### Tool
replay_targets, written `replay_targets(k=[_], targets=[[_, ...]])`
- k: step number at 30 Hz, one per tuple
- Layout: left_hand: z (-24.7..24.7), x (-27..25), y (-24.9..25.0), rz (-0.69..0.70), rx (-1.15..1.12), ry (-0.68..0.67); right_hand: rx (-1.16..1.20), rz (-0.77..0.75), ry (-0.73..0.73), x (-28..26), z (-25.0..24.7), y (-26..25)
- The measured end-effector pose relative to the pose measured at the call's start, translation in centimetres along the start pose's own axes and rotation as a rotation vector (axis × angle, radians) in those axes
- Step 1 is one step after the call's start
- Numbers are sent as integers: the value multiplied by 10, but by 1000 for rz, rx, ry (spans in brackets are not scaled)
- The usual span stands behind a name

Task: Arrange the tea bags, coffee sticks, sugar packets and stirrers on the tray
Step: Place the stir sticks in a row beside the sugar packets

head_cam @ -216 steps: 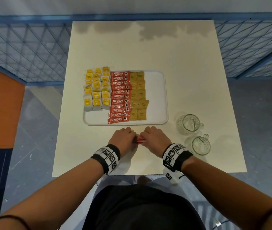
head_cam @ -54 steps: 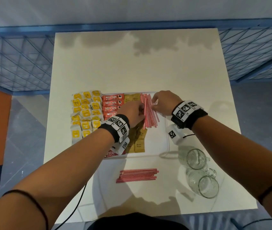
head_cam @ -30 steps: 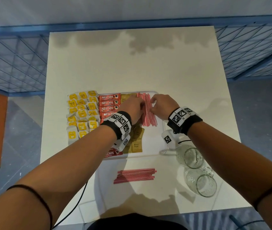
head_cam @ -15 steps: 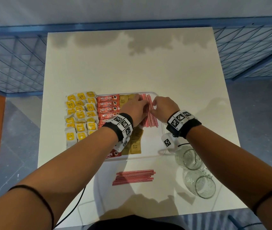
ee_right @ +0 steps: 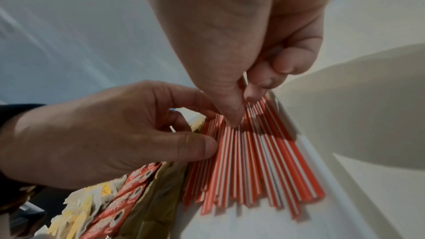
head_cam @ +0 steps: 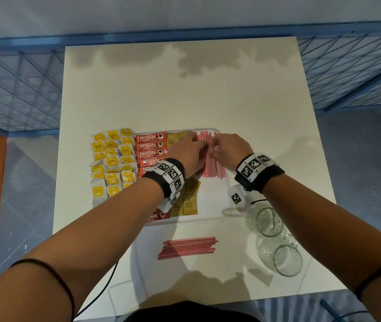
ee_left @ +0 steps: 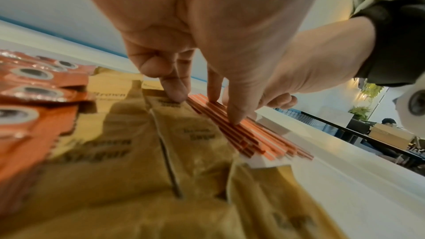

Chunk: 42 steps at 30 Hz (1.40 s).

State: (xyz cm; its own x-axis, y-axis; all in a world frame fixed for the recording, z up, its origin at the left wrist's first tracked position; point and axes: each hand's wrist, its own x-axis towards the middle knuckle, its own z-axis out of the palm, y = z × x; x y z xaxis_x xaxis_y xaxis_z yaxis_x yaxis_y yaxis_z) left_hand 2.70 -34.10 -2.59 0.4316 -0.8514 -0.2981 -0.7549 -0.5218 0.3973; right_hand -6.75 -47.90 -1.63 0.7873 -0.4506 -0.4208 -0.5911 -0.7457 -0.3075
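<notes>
The white tray (head_cam: 208, 220) holds yellow tea bags (head_cam: 113, 163) spilling over its left edge, red coffee sticks (head_cam: 150, 147), brown sugar packets (head_cam: 188, 198) and a fan of red-and-white stirrers (head_cam: 214, 166) at its far right. Both hands are on that fan. My left hand (head_cam: 189, 152) presses fingertips (ee_left: 234, 119) on its left side, one finger on a sugar packet (ee_left: 193, 134). My right hand (head_cam: 226, 147) presses its thumb (ee_right: 232, 119) and fingertips on the stirrers (ee_right: 253, 161) near their far ends. A second bundle of stirrers (head_cam: 188, 247) lies on the table in front of the tray.
Two glass mugs (head_cam: 266, 219) (head_cam: 282, 256) stand at the tray's front right corner, just under my right wrist. The white table (head_cam: 185, 94) is ringed by blue mesh fencing (head_cam: 17, 89). A cable hangs off the front edge.
Seven seconds ago both hands held stirrers at the table's front. Part of them now lies on the tray. Over the last second the hands only shifted slightly on the fan.
</notes>
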Motion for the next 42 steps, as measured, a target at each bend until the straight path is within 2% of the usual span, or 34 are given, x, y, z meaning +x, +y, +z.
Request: replay_targets(k=[5,10,17,19,23,25,30,42], targets=[[2,-1,-5,-15,-3,16,1,-72,-26,-4,4,-1],[2,-3,-10,-9,-5,-24,31,-97,-4,-4,5,-2],[4,-13,-9,-9,-17,-8,-16,-118,-17,-8,6,-9],[6,-18,-6,7,1,-5,-74,-125,-61,-13,-1,-7],[14,-25,0,56,16,-10,-288,-169,-239,-29,-4,-3],[17,-26,3,65,4,-16,-321,-168,-265,-32,-1,-3],[15,-24,5,60,-14,-22,-297,-152,-191,-26,-6,-5],[13,-20,12,84,-10,2,-352,-79,-276,-28,-4,-3]])
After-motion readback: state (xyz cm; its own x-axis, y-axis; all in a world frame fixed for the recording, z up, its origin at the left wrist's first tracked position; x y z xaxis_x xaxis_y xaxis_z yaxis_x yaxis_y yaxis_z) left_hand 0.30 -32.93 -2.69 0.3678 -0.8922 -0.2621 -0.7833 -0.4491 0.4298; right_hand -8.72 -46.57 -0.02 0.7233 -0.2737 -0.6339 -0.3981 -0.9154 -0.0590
